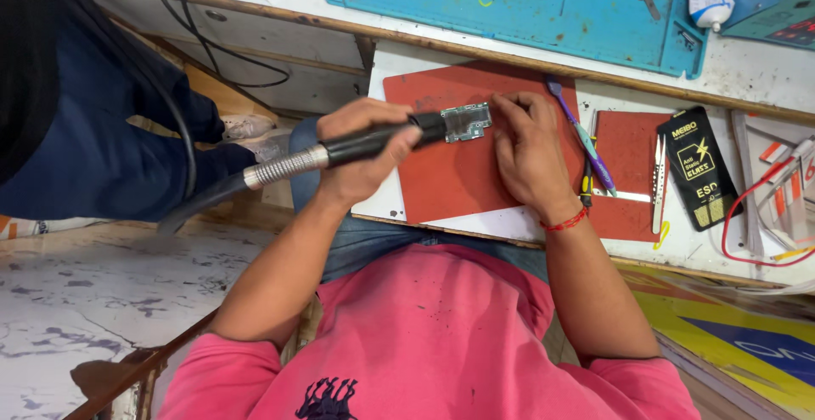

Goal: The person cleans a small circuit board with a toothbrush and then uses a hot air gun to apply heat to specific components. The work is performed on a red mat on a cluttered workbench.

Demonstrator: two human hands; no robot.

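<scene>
My left hand (361,152) is closed around the black handle of a hot-air tool (373,141), whose ribbed metal hose (284,167) trails off to the left. The tool's tip meets a small green-grey circuit board (467,121) lying at the top of a red mat (454,182). My right hand (526,152) rests on the mat, its fingertips pressing the board's right edge. Both my forearms reach in from my pink shirt at the bottom.
A purple-handled brush (581,135), a second red mat (632,165), tweezers (659,174), a black packet (700,178) and red wire (747,216) lie to the right. A blue work mat (509,4) sits beyond. Another person's dark blue trousers (102,148) are at left.
</scene>
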